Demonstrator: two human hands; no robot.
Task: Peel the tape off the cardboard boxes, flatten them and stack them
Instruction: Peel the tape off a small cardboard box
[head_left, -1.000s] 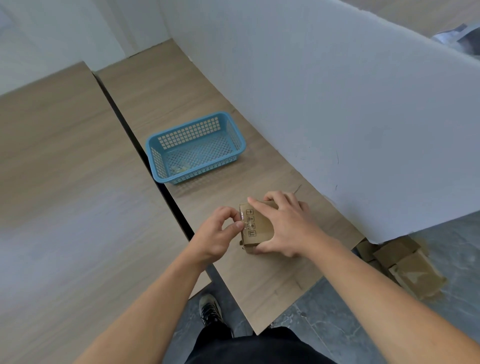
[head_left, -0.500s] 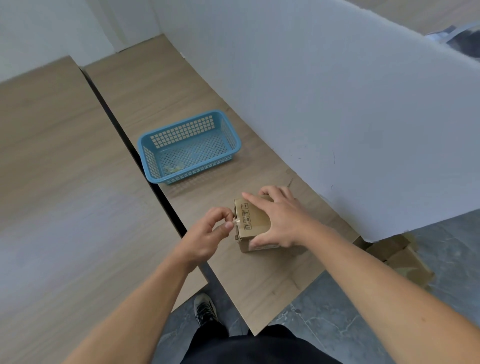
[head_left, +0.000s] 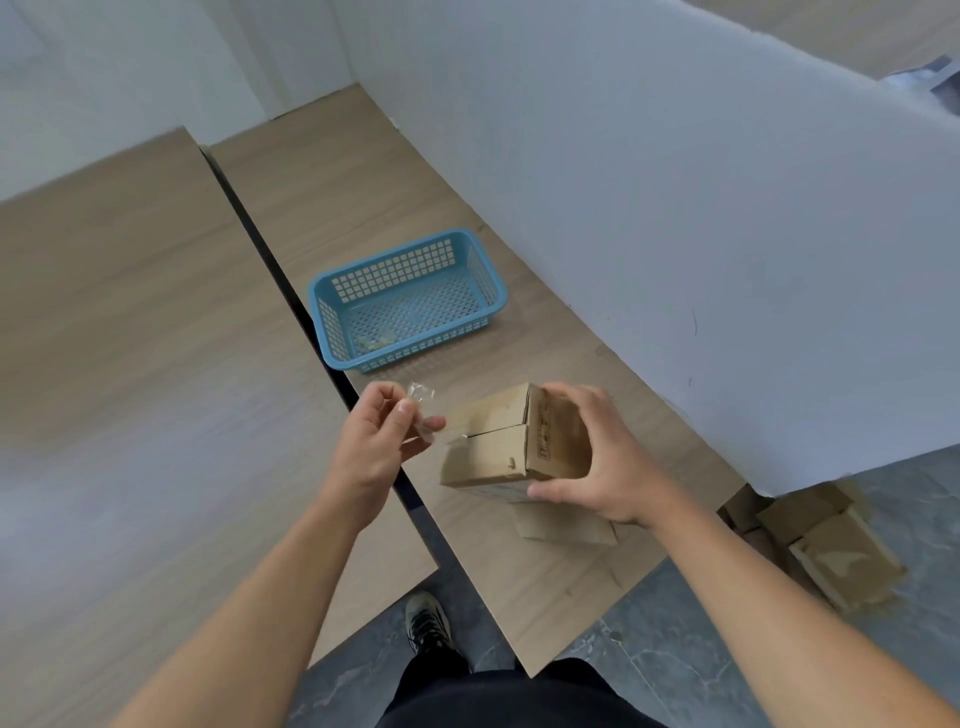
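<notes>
Pinching crinkled clear tape (head_left: 422, 400), left hand (head_left: 376, 447) fingers curl; right hand (head_left: 605, 457) fingers clasp the matte rectangular cardboard box (head_left: 493, 447).

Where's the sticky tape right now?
In the head view, the clear tape is pinched in the left hand, just left of the cardboard box that the right hand holds, nearer than the blue basket.
</notes>
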